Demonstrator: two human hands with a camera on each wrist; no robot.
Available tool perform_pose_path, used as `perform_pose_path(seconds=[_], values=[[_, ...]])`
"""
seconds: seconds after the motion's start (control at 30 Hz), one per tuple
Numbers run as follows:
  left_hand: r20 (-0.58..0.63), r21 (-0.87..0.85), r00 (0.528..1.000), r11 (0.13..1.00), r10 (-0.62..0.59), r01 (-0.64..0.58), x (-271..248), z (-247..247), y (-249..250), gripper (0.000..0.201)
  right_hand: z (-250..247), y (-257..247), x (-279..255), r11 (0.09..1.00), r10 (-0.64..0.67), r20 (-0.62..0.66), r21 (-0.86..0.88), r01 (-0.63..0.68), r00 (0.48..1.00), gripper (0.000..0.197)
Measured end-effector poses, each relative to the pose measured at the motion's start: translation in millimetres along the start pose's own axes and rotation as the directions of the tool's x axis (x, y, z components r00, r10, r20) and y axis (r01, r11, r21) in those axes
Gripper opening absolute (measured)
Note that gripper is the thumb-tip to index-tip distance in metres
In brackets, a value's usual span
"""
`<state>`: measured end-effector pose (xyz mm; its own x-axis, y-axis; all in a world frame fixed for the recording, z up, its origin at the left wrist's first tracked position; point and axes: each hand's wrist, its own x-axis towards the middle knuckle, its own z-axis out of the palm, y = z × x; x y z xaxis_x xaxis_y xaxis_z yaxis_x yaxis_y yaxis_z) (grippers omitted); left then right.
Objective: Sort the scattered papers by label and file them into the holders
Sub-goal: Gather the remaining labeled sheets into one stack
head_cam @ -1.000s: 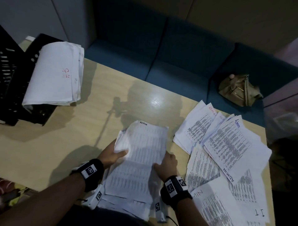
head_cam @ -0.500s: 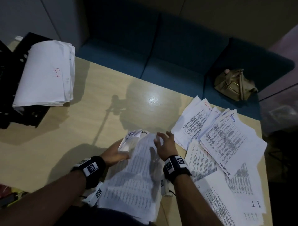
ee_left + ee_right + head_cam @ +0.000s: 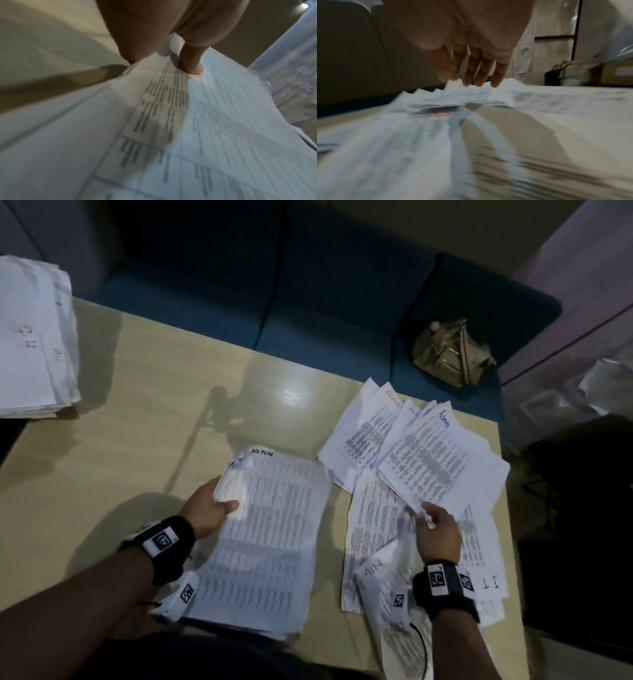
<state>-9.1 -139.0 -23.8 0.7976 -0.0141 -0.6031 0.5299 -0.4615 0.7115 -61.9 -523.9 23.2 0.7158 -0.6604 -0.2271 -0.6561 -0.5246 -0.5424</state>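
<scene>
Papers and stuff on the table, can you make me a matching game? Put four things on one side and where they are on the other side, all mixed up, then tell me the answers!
Things:
1. ADMIN stack
2. Blue "Admin" sheet
3. Tan bag
4. "IT" sheet

Places:
A. on the blue sofa
B. pinched at its corner by the right hand
C. held by the left hand
D. beside the right wrist

Pairs: 1-C, 2-B, 3-A, 4-D

Tan bag [image 3: 451, 353] on blue sofa [image 3: 308, 296]
</scene>
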Motion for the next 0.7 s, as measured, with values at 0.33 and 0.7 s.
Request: perform_pose_path(seconds=[0.33,0.7], values=[[-0.009,0.077,0.998,0.996,0.055,-0.054,6.1,42.3,25.8,0.049,-5.7,93.0,-19.9,0.959,0.151,0.231,-0.271,-0.085,0.961,0.083],[0.021,0.159,1.000,0.987,0.016,-0.019,5.0,47.5,32.5,0.054,-79.0,46.6,27.1,0.970,-0.210,0.223,0.169,0.174,0.952,0.012]])
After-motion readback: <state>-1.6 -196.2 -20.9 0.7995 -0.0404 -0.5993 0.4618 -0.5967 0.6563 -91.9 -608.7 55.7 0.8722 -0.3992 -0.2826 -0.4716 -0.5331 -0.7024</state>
